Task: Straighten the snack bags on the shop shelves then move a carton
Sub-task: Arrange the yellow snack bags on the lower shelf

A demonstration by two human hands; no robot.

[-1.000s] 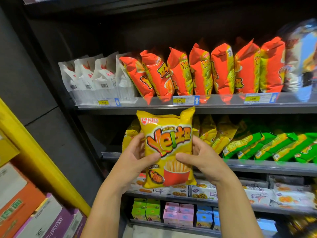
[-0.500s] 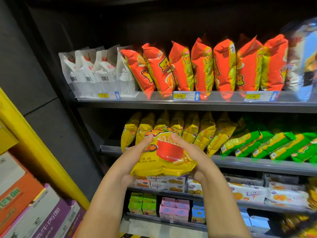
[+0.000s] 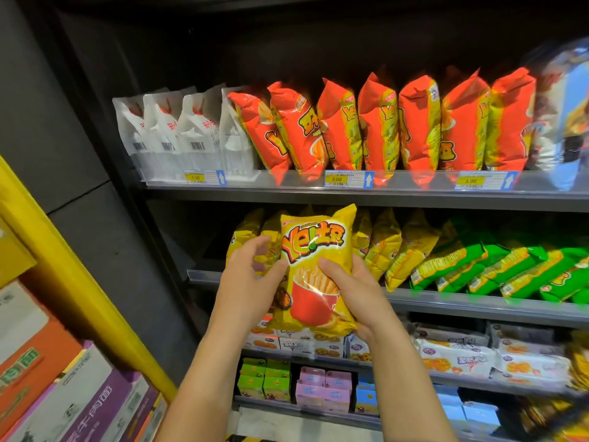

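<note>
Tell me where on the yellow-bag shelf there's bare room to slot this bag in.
The one bare patch is the shelf's left end, between the dark side wall and the yellow row. Rightward, yellow bags run straight into the green bags, no gap. The held bag, in the right hand, hides the row's middle.

The yellow snack bag (image 3: 315, 260), printed with fries, is upright and face-out, just before the middle shelf (image 3: 478, 303).
</note>
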